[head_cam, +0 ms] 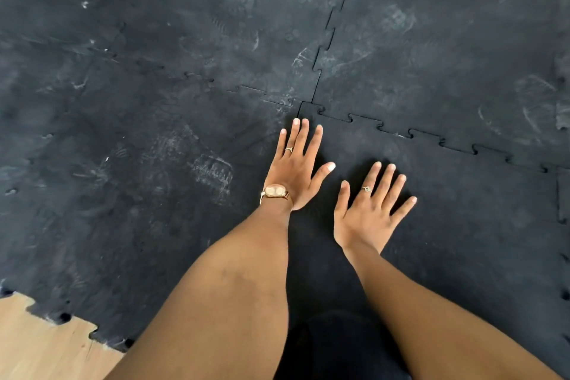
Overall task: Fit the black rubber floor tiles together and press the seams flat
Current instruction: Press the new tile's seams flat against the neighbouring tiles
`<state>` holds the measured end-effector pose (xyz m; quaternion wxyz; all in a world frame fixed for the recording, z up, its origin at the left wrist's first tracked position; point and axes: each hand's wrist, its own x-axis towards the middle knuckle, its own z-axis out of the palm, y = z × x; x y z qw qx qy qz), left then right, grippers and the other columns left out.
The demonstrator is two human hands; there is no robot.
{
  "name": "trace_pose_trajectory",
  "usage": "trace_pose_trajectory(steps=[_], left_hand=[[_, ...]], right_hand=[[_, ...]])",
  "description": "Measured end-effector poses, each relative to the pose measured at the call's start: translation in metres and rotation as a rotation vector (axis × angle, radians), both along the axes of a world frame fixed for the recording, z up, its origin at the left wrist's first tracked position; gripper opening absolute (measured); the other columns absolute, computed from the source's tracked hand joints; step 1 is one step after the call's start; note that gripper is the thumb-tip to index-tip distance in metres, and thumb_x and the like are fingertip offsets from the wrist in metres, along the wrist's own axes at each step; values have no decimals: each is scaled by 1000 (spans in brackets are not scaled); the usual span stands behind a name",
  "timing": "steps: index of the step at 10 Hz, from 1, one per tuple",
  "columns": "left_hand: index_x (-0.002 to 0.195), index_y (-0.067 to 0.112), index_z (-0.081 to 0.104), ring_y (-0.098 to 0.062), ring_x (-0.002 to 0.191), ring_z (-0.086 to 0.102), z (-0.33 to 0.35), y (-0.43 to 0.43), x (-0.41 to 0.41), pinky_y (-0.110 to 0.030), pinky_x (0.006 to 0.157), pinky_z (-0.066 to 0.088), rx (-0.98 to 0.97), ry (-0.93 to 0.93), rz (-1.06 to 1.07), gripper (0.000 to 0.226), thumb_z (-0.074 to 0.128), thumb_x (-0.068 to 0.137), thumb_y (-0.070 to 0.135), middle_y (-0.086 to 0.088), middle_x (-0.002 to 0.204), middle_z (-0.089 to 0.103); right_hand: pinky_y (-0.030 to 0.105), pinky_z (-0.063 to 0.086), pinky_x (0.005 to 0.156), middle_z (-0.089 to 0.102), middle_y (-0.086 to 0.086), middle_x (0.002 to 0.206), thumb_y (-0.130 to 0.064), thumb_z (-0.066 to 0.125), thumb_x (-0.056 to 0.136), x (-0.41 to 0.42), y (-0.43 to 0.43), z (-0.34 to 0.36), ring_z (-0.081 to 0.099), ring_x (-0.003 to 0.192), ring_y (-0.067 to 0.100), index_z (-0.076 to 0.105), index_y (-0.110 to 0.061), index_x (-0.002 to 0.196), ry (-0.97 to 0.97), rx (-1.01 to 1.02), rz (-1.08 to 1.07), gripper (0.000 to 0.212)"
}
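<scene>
Tiles of black rubber cover nearly the whole view, four of them meeting at a corner just past the left hand's [297,168] fingertips [296,122]. From that corner one toothed seam [331,29] runs toward 12 o'clock, leaning slightly right, and another seam [441,142] runs toward 4 o'clock along the far edge of the near right tile [462,225]. Fainter seams lead off toward 9 and 10 o'clock across the scuffed left tile [123,179]. No brand, label or writing can be read on the rubber; only pale dusty scuffs show.

Both hands lie flat, palms down, fingers fully spread, gripping nothing. The left hand wears a watch [275,191] and a ring and points toward 12 o'clock, resting along the joint between the left and near right tiles. The right hand [368,214] sits just beside it at 4 o'clock, flat on the near right tile, fingers aimed toward 1 o'clock. Bare wooden floor [40,345] shows at 8 o'clock beyond the toothed tile edge.
</scene>
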<state>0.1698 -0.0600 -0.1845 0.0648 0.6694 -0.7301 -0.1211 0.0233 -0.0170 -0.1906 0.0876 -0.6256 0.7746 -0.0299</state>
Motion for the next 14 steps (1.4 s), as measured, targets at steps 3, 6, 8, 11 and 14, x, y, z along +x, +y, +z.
trace_pose_trajectory(steps=[3, 6, 8, 11, 14], left_hand=[[153, 7, 17, -32, 149, 0, 4, -3, 1, -42, 122, 1, -160, 89, -64, 59, 32, 103, 34, -17, 161, 13], [152, 5, -6, -19, 147, -15, 4, 78, 0, -38, 122, -4, 53, 8, -147, 70, 19, 102, 47, -11, 162, -4], [151, 6, -9, -22, 147, -16, 10, 114, 2, -40, 122, -2, 52, -66, -45, 80, 7, 95, 61, -15, 162, -4], [154, 7, 0, -29, 149, -11, 3, 113, 1, -51, 121, 4, -49, -44, -74, 82, 23, 96, 62, -18, 162, 0], [153, 7, 9, -30, 149, -3, 4, 116, 0, -51, 121, 0, -98, -127, -180, 76, 22, 99, 58, -19, 161, 9]], right_hand=[[59, -7, 117, 3, 10, 163, -54, 16, 98, 3, -8, 0, -5, 150, 30, 7, -13, 155, 1, -20, 2, 70], [62, -5, 116, 2, 11, 163, -53, 15, 98, -2, -4, 2, -6, 149, 33, 6, -13, 155, 2, -10, 17, 70], [63, -3, 116, 4, 13, 163, -52, 15, 99, 0, 0, 1, -4, 149, 35, 7, -12, 155, -2, -8, 22, 69], [63, -4, 116, 4, 13, 163, -51, 16, 100, -3, -2, 2, -4, 149, 35, 6, -11, 155, -20, -15, 28, 69], [63, -1, 116, 5, 13, 163, -51, 16, 100, -2, 0, 1, -2, 149, 35, 7, -11, 155, -21, -21, 32, 69]])
